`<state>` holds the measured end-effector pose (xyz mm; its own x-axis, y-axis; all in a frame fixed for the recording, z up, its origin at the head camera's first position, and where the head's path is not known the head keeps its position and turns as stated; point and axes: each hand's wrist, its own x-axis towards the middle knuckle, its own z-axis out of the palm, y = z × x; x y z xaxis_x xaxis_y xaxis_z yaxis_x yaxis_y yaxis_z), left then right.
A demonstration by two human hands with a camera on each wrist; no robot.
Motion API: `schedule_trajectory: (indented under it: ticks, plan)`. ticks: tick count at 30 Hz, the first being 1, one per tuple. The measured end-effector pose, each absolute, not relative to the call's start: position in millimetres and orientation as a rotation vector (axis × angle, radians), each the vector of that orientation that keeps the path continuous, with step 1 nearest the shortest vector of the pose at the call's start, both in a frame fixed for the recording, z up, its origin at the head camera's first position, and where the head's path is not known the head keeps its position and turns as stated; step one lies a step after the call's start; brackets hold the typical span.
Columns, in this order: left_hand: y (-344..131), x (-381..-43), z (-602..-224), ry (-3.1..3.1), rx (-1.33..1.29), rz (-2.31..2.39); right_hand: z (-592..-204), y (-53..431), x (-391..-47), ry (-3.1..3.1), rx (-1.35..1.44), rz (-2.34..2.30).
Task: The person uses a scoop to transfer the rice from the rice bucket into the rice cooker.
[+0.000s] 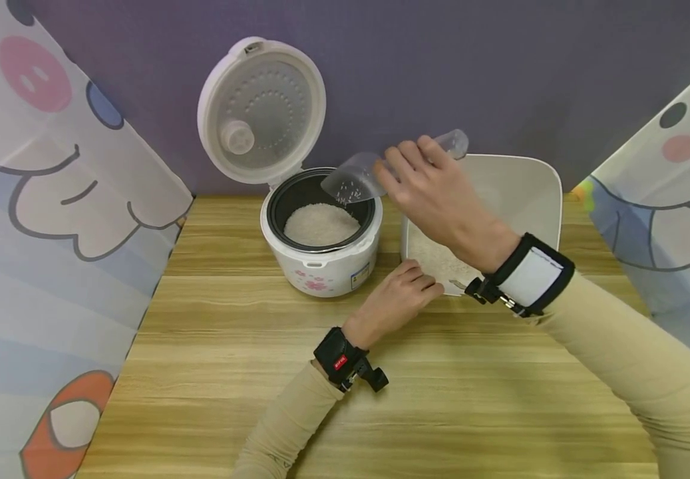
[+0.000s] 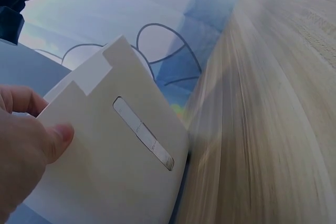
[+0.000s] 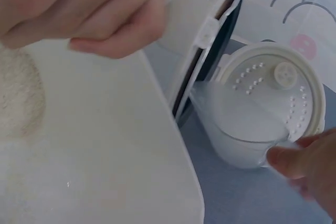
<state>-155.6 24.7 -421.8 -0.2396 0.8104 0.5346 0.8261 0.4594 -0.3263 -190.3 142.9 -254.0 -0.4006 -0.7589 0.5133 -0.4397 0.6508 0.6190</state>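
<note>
My right hand (image 1: 434,193) grips a clear plastic scoop (image 1: 350,178), tilted mouth-down over the open rice cooker (image 1: 287,263). Loose grains cling inside the scoop and drop toward the black inner pot (image 1: 297,193), where white rice (image 1: 321,225) is heaped. In the right wrist view the scoop (image 3: 236,124) overlaps the cooker's raised lid (image 3: 310,85). With thumb outside and fingers over the rim, my left hand (image 1: 395,296) pinches the near wall of a white bin (image 1: 518,183). More rice (image 1: 431,256) lies in that bin. The left wrist view shows the bin wall (image 2: 121,150) with a slot-shaped window.
The cooker's lid (image 1: 315,86) stands upright behind the pot, near a grey-purple back panel (image 1: 416,66). The bin is just right of the cooker. Both stand on a wood-grain table (image 1: 213,372), flanked by cartoon-printed sheets (image 1: 33,279).
</note>
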Motion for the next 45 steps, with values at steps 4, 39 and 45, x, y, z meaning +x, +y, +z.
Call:
schedule_trajectory:
  ticks: [4, 39, 45]
  plan:
    - [25.0, -154.5, -422.1, -2.059, -1.339, -0.021, -258.1, 144.0, -191.4, -1.944, 1.004, -0.617]
    - [21.2, -150.4, -417.4, -2.108, -1.318, -0.037, -290.3, 231.4, -142.4, -2.033, 0.697, 0.276]
    - [21.4, -149.1, -415.9, -2.111, -1.324, -0.031, -303.4, 265.9, -126.1, -1.918, 0.567, 0.390]
